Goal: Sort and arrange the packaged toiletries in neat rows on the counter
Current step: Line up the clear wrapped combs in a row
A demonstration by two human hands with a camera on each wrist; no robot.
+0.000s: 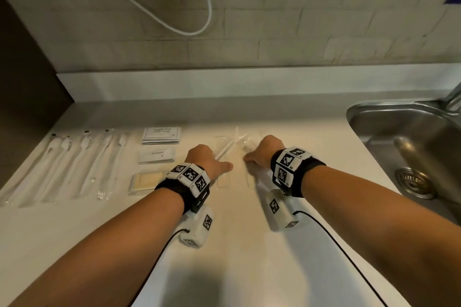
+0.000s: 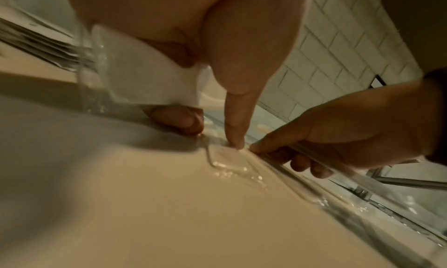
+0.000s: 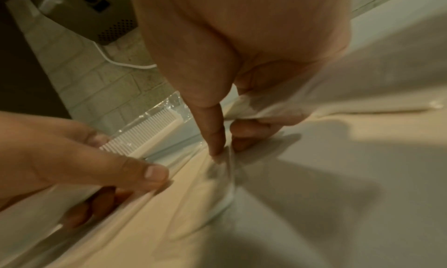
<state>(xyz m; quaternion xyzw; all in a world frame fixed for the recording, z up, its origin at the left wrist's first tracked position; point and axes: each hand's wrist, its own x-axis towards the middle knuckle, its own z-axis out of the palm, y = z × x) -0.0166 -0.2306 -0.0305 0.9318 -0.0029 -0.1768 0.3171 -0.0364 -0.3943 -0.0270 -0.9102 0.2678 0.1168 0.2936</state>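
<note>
My left hand [image 1: 212,160] holds a white comb in a clear wrapper [image 1: 224,150], thumb on top and fingers curled beneath, low over the counter [image 1: 249,244]. In the right wrist view the comb's teeth [image 3: 145,132] show through the plastic. Just to the right, my right hand [image 1: 259,154] pinches the edge of another clear packet [image 1: 243,139] between thumb and fingers [image 3: 251,132]; its contents are unclear. The thumbs nearly touch. Two flat clear packets [image 1: 223,182] lie under the hands.
A row of wrapped toothbrushes [image 1: 74,164] lies at the left. Beside it are two stacks of white sachets [image 1: 161,135] and a yellowish packet [image 1: 147,180]. A steel sink [image 1: 411,147] is sunk in at the right. A white cable [image 1: 174,25] hangs on the brick wall.
</note>
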